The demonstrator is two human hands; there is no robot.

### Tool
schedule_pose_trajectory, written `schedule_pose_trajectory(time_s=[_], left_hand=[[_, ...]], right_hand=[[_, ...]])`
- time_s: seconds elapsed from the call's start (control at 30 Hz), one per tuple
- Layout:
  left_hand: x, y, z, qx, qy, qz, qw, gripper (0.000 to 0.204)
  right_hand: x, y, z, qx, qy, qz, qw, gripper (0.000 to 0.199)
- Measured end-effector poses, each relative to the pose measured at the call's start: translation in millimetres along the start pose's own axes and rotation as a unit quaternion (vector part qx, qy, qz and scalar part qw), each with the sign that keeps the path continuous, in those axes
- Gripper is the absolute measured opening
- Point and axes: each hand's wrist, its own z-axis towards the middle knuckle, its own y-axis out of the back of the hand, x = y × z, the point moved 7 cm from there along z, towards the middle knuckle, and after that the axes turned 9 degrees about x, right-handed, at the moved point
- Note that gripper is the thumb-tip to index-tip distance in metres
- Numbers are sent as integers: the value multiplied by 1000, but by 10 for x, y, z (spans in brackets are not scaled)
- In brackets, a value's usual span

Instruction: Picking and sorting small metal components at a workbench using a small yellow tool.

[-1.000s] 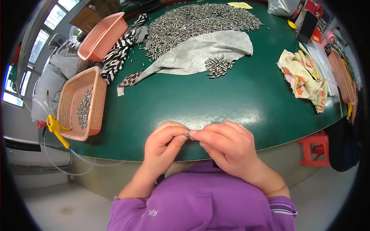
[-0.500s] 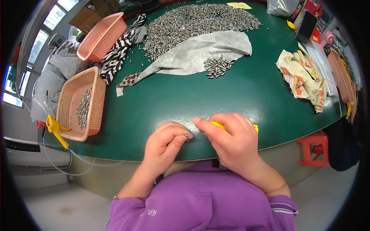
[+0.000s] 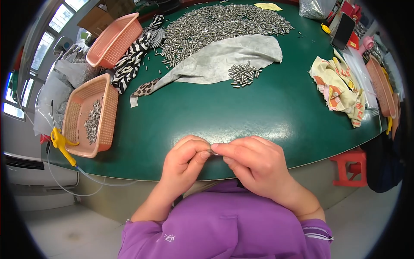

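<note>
At the near edge of the table, my left hand (image 3: pixel 183 160) is closed, thumb against curled fingers, pinching a small metal pin (image 3: pixel 212 152). My right hand (image 3: pixel 262 160) meets it from the right, index fingertip at the pin and thumb just below. Its other fingers are curled in, and whatever lies inside them is hidden. Farther off, a small heap of metal pins (image 3: pixel 243 75) rests against a grey cloth (image 3: pixel 215 60). Behind the cloth spreads a large pile of the same pins (image 3: pixel 224 21).
On the left stand a pink basket (image 3: pixel 75 114) holding some pins and another pink basket (image 3: pixel 113 41). A yellow air gun (image 3: pixel 63 146) hangs by the nearer one. A patterned cloth (image 3: pixel 336 84) and a phone (image 3: pixel 343 31) are on the right of the green table (image 3: pixel 181 112).
My right hand has come down and left, its fingertips now at the pin. The yellow object seen in it before is out of sight. My left hand has barely moved.
</note>
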Motion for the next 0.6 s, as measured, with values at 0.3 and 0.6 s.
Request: schedule_pose_trajectory(time_s=[0.3, 0.6], left_hand=[[-33, -14, 19, 12, 15, 20, 1000, 2], [12, -4, 10, -1, 19, 12, 1000, 2]], right_hand=[[9, 18, 11, -52, 29, -174, 983, 40], [9, -20, -11, -22, 25, -47, 998, 37]])
